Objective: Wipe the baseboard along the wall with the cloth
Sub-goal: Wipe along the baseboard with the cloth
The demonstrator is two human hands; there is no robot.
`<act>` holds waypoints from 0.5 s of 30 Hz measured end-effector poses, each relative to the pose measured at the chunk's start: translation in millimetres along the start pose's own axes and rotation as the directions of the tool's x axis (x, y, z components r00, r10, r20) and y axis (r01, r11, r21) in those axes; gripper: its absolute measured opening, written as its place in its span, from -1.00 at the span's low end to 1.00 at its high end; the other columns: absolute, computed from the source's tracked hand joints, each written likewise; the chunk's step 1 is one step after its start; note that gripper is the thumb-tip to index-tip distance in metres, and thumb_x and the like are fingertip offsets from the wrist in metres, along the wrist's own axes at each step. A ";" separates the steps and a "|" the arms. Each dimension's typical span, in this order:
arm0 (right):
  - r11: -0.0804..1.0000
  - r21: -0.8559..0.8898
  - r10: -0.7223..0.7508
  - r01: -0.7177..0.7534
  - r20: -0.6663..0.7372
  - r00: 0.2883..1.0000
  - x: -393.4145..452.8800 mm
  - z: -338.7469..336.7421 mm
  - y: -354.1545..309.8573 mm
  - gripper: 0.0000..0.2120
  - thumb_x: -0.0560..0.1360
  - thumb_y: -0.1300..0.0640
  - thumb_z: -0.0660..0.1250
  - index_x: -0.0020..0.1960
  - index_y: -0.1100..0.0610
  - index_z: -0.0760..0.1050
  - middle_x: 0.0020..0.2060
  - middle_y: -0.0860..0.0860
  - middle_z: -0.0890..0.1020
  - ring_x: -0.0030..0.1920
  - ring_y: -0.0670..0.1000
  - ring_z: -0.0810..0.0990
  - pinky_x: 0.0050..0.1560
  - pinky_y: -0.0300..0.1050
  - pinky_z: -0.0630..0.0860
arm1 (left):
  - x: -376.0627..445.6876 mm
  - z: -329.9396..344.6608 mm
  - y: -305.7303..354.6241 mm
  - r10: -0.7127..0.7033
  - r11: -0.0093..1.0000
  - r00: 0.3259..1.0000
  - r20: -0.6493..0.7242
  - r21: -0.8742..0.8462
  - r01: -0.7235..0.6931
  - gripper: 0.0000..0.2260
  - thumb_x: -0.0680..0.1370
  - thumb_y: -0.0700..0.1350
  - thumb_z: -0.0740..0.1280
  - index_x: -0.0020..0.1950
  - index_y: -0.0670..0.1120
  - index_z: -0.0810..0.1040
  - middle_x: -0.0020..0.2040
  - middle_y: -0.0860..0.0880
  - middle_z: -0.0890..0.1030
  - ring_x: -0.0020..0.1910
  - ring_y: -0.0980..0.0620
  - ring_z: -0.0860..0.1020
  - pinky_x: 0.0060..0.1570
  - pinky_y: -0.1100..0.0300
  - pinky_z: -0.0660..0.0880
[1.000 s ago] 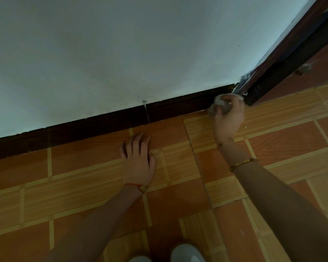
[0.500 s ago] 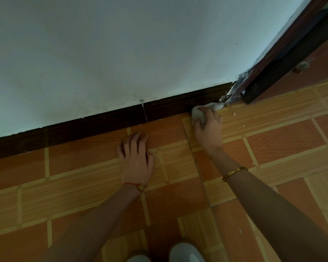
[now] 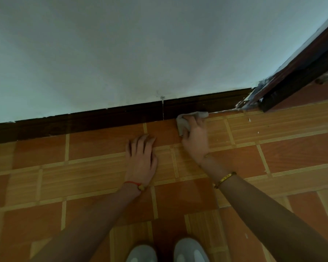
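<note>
Grey cloth (image 3: 186, 121) was gripped by the right hand (image 3: 196, 142) and pressed against the foot of the dark baseboard (image 3: 102, 120). The left hand (image 3: 141, 157) was laid flat, fingers spread, on the tiled floor (image 3: 292, 152).

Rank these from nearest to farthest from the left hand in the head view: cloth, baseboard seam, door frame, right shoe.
From the left hand:
1. Cloth, just to its right, at the baseboard.
2. Baseboard seam, ahead; too close to the cloth to separate surely.
3. Right shoe, behind.
4. Door frame, far right.
</note>
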State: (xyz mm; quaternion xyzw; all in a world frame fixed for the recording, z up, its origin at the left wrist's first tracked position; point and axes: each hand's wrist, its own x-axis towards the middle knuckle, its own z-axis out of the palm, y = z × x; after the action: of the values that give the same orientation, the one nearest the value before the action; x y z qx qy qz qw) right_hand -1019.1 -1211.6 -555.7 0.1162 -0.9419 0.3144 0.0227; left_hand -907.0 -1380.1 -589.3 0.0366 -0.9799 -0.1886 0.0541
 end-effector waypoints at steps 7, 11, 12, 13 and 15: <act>0.983 0.001 -0.185 0.186 0.109 0.977 0.2 24.6 -36.7 -0.61 0.38 0.42 0.33 0.20 0.27 0.51 0.08 0.25 0.55 0.14 0.25 0.47 0.21 0.12 0.45 | -26.4 -25.7 -32.9 -0.080 0.994 0.997 0.010 0.080 0.079 -0.56 0.59 -0.04 0.10 0.44 -0.10 0.43 0.41 -0.15 0.44 0.43 -0.20 0.36 0.47 -0.33 0.18; 0.990 -0.046 -0.129 0.131 0.059 0.990 3.1 15.4 -27.2 -0.63 0.38 0.42 0.32 0.18 0.25 0.54 0.07 0.24 0.54 0.12 0.24 0.46 0.12 -0.05 0.38 | -35.7 -36.1 -50.9 -0.131 0.988 0.991 -0.012 0.081 0.132 -0.58 0.61 -0.04 0.08 0.44 -0.10 0.41 0.41 -0.14 0.44 0.43 -0.20 0.35 0.46 -0.32 0.22; 0.992 -0.059 -0.110 0.113 0.046 0.993 3.2 15.5 -28.0 -0.64 0.39 0.41 0.31 0.16 0.25 0.54 0.06 0.24 0.54 0.11 0.24 0.46 0.10 -0.07 0.37 | -37.8 -38.3 -55.7 -0.134 0.987 0.991 -0.016 0.085 0.135 -0.58 0.62 -0.04 0.08 0.45 -0.10 0.41 0.41 -0.14 0.43 0.43 -0.20 0.35 0.46 -0.32 0.22; 0.993 -0.069 -0.095 0.097 0.038 0.995 2.8 17.0 -29.5 -0.66 0.40 0.40 0.29 0.16 0.25 0.54 0.07 0.24 0.53 0.11 0.24 0.45 0.10 -0.07 0.36 | -40.1 -40.5 -60.3 -0.137 0.986 0.990 -0.020 0.093 0.138 -0.58 0.62 -0.04 0.08 0.45 -0.10 0.41 0.41 -0.14 0.43 0.43 -0.20 0.34 0.46 -0.31 0.22; 0.997 -0.063 -0.051 0.052 0.019 0.999 1.4 21.8 -35.6 -0.67 0.42 0.38 0.27 0.17 0.27 0.52 0.09 0.25 0.52 0.10 0.25 0.43 0.11 0.00 0.39 | -43.8 -44.0 -69.5 -0.147 0.983 0.989 -0.035 0.104 0.150 -0.59 0.61 -0.04 0.09 0.44 -0.09 0.40 0.41 -0.15 0.42 0.43 -0.20 0.32 0.46 -0.31 0.21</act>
State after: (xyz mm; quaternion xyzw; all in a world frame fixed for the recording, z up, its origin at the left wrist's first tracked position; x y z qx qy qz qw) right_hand -1011.5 -1252.5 -552.1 0.1425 -0.9482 0.2827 0.0261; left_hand -854.8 -1456.6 -578.7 0.1148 -0.9822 -0.1393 0.0514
